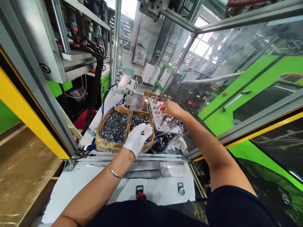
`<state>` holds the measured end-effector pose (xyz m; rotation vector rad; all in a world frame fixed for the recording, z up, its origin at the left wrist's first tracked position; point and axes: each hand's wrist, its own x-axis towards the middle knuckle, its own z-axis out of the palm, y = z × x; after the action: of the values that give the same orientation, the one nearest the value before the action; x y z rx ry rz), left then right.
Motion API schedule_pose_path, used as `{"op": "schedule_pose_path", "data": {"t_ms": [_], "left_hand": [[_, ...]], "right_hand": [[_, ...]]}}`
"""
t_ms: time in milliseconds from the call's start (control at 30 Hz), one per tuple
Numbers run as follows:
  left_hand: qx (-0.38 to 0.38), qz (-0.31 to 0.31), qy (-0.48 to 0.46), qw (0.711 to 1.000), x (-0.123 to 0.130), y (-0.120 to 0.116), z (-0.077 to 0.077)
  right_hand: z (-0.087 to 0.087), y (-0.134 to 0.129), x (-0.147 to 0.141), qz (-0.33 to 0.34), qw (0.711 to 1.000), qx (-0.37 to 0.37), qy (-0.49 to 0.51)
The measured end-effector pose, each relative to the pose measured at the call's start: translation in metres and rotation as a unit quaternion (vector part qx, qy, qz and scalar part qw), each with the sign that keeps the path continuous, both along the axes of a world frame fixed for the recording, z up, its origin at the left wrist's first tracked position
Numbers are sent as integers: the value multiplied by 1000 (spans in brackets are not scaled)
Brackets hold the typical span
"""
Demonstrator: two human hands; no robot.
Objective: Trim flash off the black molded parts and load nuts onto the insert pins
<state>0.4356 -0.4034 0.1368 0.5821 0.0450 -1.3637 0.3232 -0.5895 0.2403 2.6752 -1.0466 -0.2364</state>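
My left grip (pixel 138 138), in a white glove, is loosely open, palm up, with a few small dark parts (pixel 142 133) resting on it. It sits over the near end of the right box (pixel 151 141); the heap of small metal rings (pixel 113 126) in the left box (pixel 110 145) lies at ten o'clock from it, just beside. More rings show in the right box at twelve o'clock, past my gloved fingers. At two o'clock from that glove, my bare right grip (pixel 170 108) is narrow, its fingertips down at a metal plate (pixel 161 125) set with short posts; I cannot tell whether it holds a part. Both boxes stand side by side on a white surface (pixel 88 138).

The glove hides part of the right box, and my right fingertips blend into the plate's fittings. A small carton (pixel 145 102) at eleven o'clock from the right grip is half covered by the plate's hoses. My dark clothing (pixel 146 214) is cut off at six o'clock.

A wall sign (pixel 140 56) at twelve o'clock carries red characters I cannot make out through the clear panel. Labels by the red button (pixel 141 196) at six o'clock and the silver knob (pixel 181 191) near five are too small to read.
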Motion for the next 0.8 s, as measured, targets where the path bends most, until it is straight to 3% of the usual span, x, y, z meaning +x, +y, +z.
{"op": "schedule_pose_path", "data": {"t_ms": [267, 367, 467, 533, 667, 800], "left_hand": [[-17, -35, -17, 999, 4, 7, 6], [-23, -40, -33, 998, 5, 7, 11], [-12, -39, -43, 998, 5, 6, 14], [-15, -30, -48, 998, 5, 5, 14], [-34, -33, -75, 996, 6, 6, 10], [-59, -66, -83, 993, 6, 6, 6]], "right_hand": [[3, -5, 7, -17, 1000, 16, 19], [10, 12, 12, 68, 996, 13, -50], [10, 48, 21, 236, 958, 80, -140], [7, 73, 26, 295, 936, 128, -143], [1, 97, 32, 302, 930, 163, -132], [7, 80, 26, 304, 930, 171, -119]]}}
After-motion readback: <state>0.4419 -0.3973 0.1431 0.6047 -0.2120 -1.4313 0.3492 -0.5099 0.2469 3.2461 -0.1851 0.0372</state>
